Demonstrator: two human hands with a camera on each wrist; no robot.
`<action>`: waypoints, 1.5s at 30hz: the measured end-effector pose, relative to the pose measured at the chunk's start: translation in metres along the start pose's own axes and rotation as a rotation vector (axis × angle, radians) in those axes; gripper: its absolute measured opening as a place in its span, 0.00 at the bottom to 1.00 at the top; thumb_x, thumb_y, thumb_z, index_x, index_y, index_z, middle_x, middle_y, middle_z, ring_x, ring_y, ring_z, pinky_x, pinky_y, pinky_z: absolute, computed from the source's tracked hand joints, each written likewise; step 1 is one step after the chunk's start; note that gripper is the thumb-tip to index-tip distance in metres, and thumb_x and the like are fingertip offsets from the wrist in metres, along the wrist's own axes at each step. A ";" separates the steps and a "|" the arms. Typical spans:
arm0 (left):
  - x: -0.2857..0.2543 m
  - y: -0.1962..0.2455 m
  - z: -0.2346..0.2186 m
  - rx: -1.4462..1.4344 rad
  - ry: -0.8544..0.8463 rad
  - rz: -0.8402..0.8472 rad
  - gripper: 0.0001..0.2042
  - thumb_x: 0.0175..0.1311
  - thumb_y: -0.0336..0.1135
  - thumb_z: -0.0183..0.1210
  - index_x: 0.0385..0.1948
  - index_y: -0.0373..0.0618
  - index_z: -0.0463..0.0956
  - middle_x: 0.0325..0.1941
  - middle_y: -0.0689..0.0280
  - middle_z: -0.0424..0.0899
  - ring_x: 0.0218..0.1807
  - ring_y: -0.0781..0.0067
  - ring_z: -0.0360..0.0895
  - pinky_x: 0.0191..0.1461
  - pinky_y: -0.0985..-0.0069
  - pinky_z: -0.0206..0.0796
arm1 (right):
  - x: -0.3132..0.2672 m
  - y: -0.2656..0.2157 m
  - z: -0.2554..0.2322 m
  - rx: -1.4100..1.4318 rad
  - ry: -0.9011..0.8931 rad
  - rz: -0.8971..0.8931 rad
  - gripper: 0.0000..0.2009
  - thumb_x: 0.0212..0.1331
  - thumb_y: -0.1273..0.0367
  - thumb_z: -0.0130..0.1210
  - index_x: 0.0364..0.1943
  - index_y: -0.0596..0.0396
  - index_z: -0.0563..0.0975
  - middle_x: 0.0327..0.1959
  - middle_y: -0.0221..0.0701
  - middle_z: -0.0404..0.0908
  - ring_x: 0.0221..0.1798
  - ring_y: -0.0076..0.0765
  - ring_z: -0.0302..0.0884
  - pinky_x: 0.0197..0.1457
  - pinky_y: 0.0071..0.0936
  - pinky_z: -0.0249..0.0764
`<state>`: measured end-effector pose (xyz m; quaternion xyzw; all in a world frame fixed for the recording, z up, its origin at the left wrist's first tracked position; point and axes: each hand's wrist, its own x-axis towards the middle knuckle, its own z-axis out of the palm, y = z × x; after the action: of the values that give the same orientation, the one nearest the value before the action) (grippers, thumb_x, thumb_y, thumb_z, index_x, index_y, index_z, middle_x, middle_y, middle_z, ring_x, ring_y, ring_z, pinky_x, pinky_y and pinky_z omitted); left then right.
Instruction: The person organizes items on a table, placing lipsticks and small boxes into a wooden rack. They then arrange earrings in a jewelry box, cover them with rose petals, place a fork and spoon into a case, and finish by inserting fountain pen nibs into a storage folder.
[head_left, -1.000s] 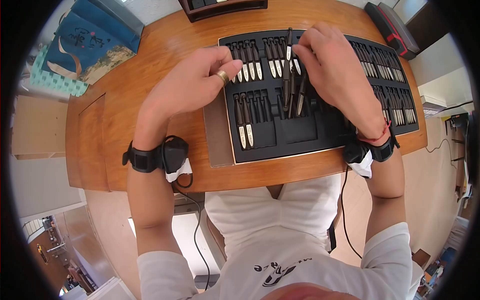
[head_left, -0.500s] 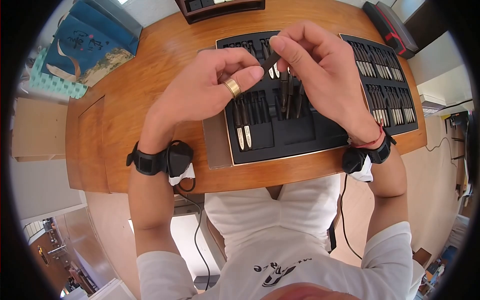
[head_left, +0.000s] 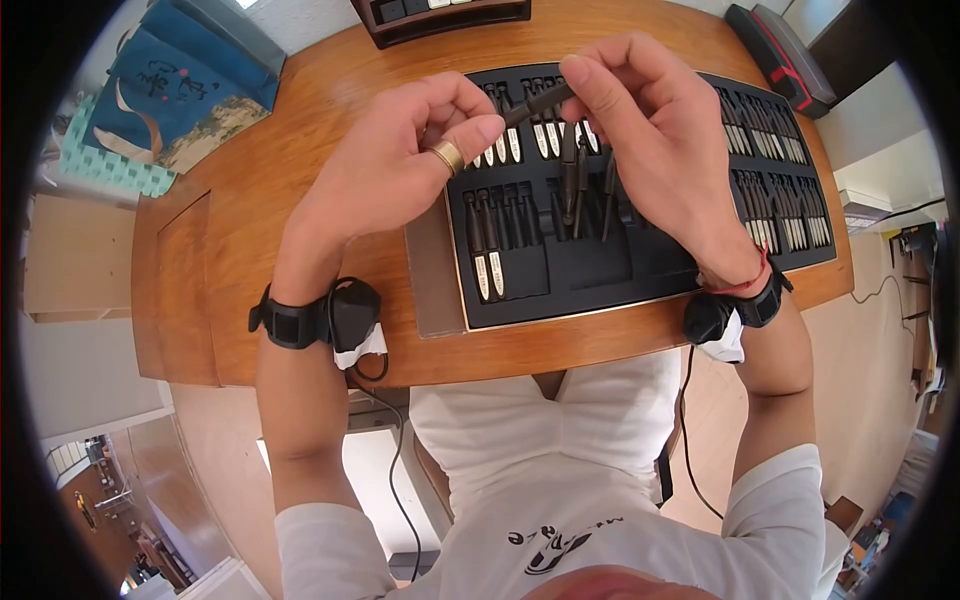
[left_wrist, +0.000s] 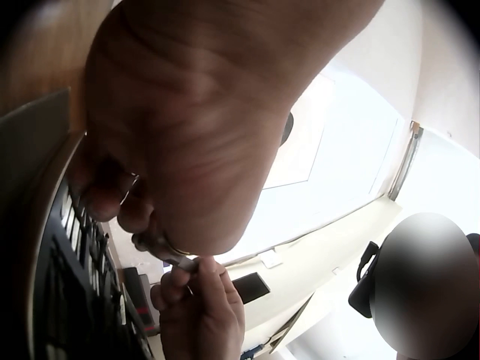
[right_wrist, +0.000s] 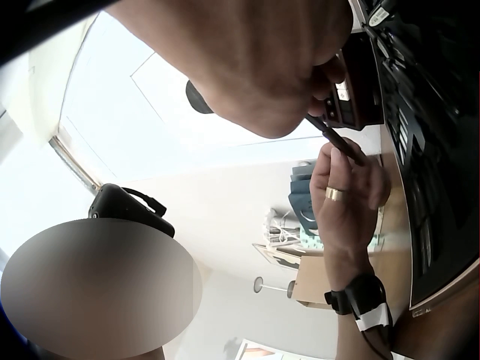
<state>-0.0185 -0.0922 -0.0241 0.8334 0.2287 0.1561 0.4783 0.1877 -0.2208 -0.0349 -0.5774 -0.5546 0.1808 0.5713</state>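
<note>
Between the two hands, above the black tray, a dark pen-like stick (head_left: 540,103) is held at a slant. My left hand (head_left: 405,160), with a gold ring, pinches its lower left end; my right hand (head_left: 660,140) pinches its upper right end. The right wrist view shows the same stick (right_wrist: 335,140) between the hands. Below them, the black tray (head_left: 590,262) holds rows of dark sticks with white labels. Several dark sticks (head_left: 572,185) lie loosely across its middle. Two labelled sticks (head_left: 490,250) sit in the lower left slots.
A second black tray (head_left: 790,180) of labelled sticks lies to the right. A dark wooden rack (head_left: 440,22) stands at the back, a grey and red case (head_left: 780,60) at the back right, and a blue bag (head_left: 190,85) at the back left. Cables hang from both wrists.
From above the tray's middle, my right hand has lifted a stick and brought it to the left hand, which took its other end. Both hands then moved slightly apart, showing more of it.
</note>
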 end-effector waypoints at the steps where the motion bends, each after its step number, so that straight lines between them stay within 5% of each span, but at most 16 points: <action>1: 0.001 -0.002 0.000 0.022 0.036 0.012 0.08 0.80 0.36 0.62 0.42 0.41 0.81 0.30 0.78 0.78 0.32 0.89 0.69 0.35 0.81 0.60 | 0.001 0.002 0.000 0.000 0.001 0.000 0.09 0.78 0.65 0.61 0.47 0.57 0.83 0.30 0.21 0.85 0.33 0.11 0.74 0.36 0.14 0.68; 3: 0.003 -0.008 0.002 0.011 0.041 0.028 0.09 0.80 0.37 0.62 0.42 0.41 0.80 0.30 0.79 0.78 0.32 0.89 0.68 0.34 0.81 0.59 | 0.002 0.007 0.002 0.010 -0.013 -0.114 0.08 0.76 0.67 0.61 0.42 0.59 0.81 0.27 0.26 0.84 0.27 0.15 0.72 0.30 0.20 0.67; 10: 0.002 -0.005 0.003 -0.045 0.023 0.044 0.11 0.81 0.39 0.62 0.43 0.40 0.80 0.30 0.78 0.79 0.32 0.89 0.68 0.35 0.82 0.60 | -0.003 0.003 0.006 -0.022 -0.046 -0.074 0.07 0.75 0.68 0.61 0.44 0.59 0.81 0.27 0.26 0.82 0.26 0.16 0.71 0.29 0.22 0.67; 12: 0.002 -0.005 0.002 -0.048 0.019 0.039 0.11 0.81 0.40 0.62 0.43 0.40 0.80 0.30 0.78 0.79 0.32 0.89 0.69 0.35 0.82 0.60 | -0.004 -0.001 0.003 -0.105 -0.106 -0.019 0.07 0.77 0.68 0.61 0.49 0.58 0.82 0.33 0.22 0.86 0.37 0.12 0.80 0.41 0.15 0.74; 19: 0.002 -0.008 0.002 -0.049 -0.015 0.031 0.12 0.82 0.42 0.61 0.42 0.41 0.77 0.29 0.78 0.76 0.32 0.88 0.66 0.34 0.81 0.59 | -0.005 0.003 0.004 -0.189 -0.108 -0.081 0.07 0.77 0.70 0.61 0.50 0.59 0.82 0.38 0.23 0.86 0.40 0.16 0.81 0.43 0.18 0.76; 21: 0.004 -0.014 0.004 -0.062 -0.009 0.031 0.12 0.82 0.42 0.60 0.43 0.41 0.76 0.29 0.77 0.75 0.31 0.87 0.66 0.34 0.81 0.59 | -0.004 0.010 0.008 -0.158 -0.033 -0.291 0.06 0.74 0.70 0.61 0.47 0.58 0.80 0.30 0.37 0.83 0.27 0.39 0.77 0.33 0.33 0.73; 22: 0.004 -0.016 0.004 -0.074 -0.004 0.030 0.12 0.83 0.42 0.60 0.43 0.42 0.76 0.29 0.77 0.75 0.31 0.87 0.65 0.34 0.80 0.58 | -0.004 0.009 0.009 -0.157 -0.033 -0.291 0.06 0.74 0.70 0.61 0.47 0.58 0.80 0.30 0.37 0.83 0.27 0.39 0.77 0.33 0.33 0.73; 27: 0.007 -0.019 0.006 -0.009 0.012 -0.001 0.10 0.83 0.38 0.57 0.44 0.41 0.75 0.29 0.75 0.75 0.32 0.85 0.66 0.34 0.78 0.60 | -0.007 0.012 0.013 -0.410 -0.190 -0.488 0.03 0.71 0.73 0.58 0.43 0.58 0.78 0.37 0.41 0.82 0.44 0.56 0.82 0.47 0.47 0.78; 33: 0.008 -0.022 0.009 -0.022 0.011 0.008 0.07 0.82 0.34 0.56 0.43 0.40 0.75 0.30 0.73 0.76 0.32 0.83 0.67 0.36 0.78 0.62 | -0.018 0.014 0.021 -0.383 -0.407 -0.482 0.05 0.66 0.75 0.59 0.43 0.60 0.77 0.39 0.41 0.80 0.45 0.57 0.81 0.48 0.50 0.78; 45: 0.006 -0.019 0.001 0.107 0.019 0.040 0.09 0.82 0.34 0.57 0.51 0.39 0.83 0.35 0.75 0.79 0.34 0.88 0.71 0.38 0.82 0.65 | -0.011 0.007 0.012 -0.309 -0.178 -0.411 0.06 0.69 0.78 0.57 0.47 0.61 0.77 0.41 0.45 0.79 0.46 0.58 0.80 0.49 0.48 0.76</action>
<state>-0.0173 -0.0819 -0.0405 0.8605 0.2249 0.1612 0.4277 0.1773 -0.2230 -0.0490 -0.5147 -0.7292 0.0243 0.4503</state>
